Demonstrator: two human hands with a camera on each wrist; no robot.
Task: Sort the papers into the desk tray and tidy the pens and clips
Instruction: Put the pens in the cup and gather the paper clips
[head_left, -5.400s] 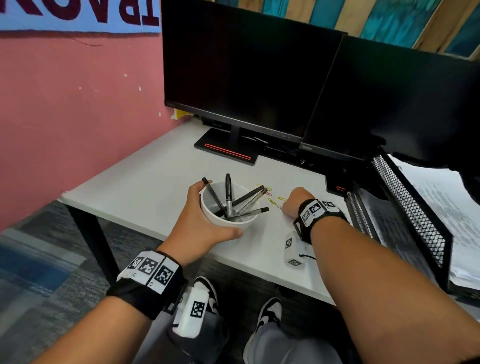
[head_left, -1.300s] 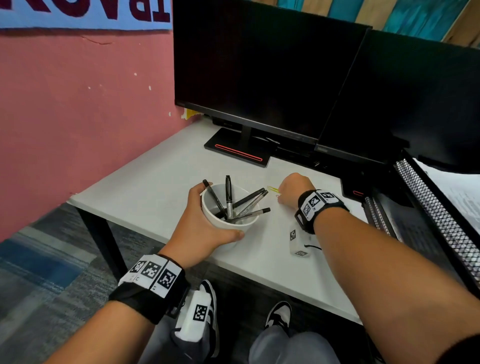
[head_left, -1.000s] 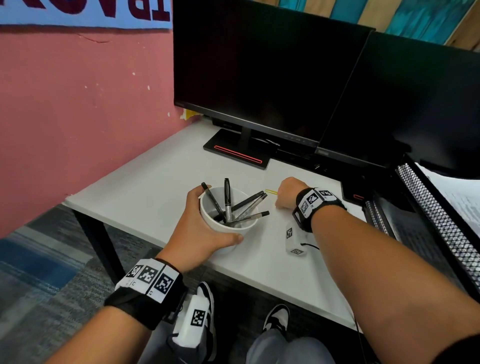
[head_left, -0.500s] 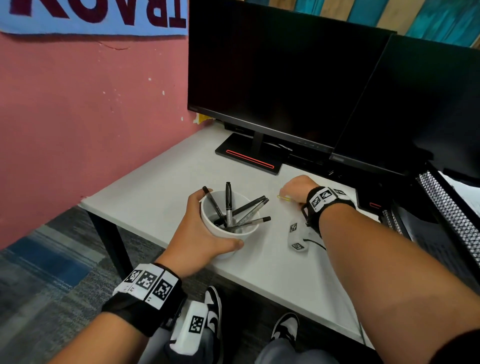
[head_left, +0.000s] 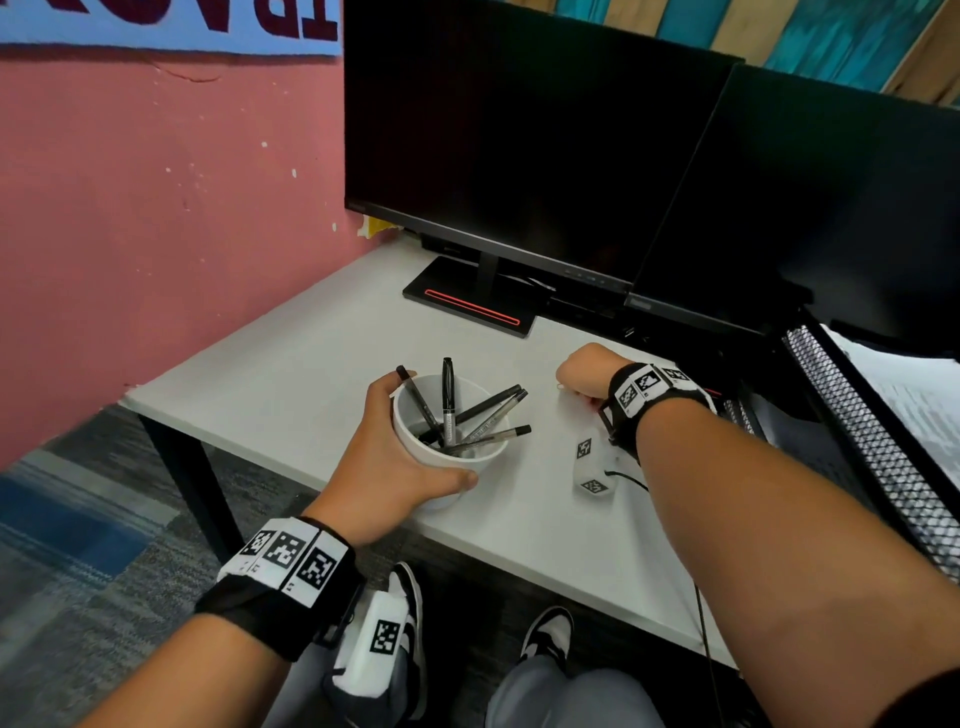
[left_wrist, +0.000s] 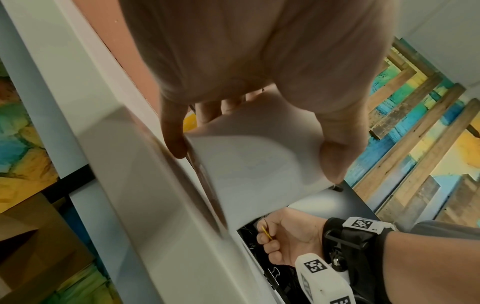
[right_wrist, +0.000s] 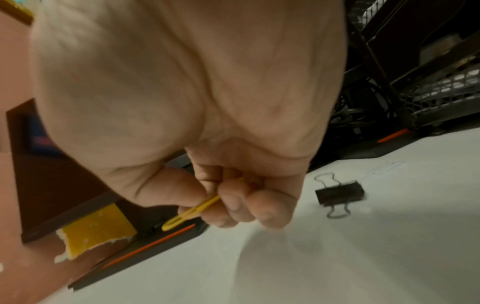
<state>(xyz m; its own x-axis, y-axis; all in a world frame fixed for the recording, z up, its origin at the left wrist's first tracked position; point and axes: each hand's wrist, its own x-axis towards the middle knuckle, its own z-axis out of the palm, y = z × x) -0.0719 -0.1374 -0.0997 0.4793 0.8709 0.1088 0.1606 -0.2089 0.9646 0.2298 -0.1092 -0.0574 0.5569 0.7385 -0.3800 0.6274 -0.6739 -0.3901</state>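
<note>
My left hand (head_left: 395, 467) grips a white cup (head_left: 451, 457) near the desk's front edge; several black pens (head_left: 448, 400) stand in it. The left wrist view shows fingers and thumb wrapped round the cup (left_wrist: 259, 156). To the right of the cup my right hand (head_left: 579, 371) is curled into a fist just above the desk. It pinches a yellow paper clip (right_wrist: 191, 211) between thumb and fingers, also seen as the yellow clip (left_wrist: 267, 233). A black binder clip (right_wrist: 339, 194) lies on the desk just right of that hand. Papers (head_left: 909, 395) lie in the black mesh tray (head_left: 852, 415) at right.
Two dark monitors (head_left: 519, 130) stand at the back, one on a base with a red stripe (head_left: 470, 306). A pink wall (head_left: 156, 234) borders the white desk (head_left: 291, 364) on the left. Cables lie under the right monitor.
The loose paper clips that lay on the desk by the cup are gone from it; my right hand has closed on a yellow one and lifted slightly. The left hand keeps holding the cup.
</note>
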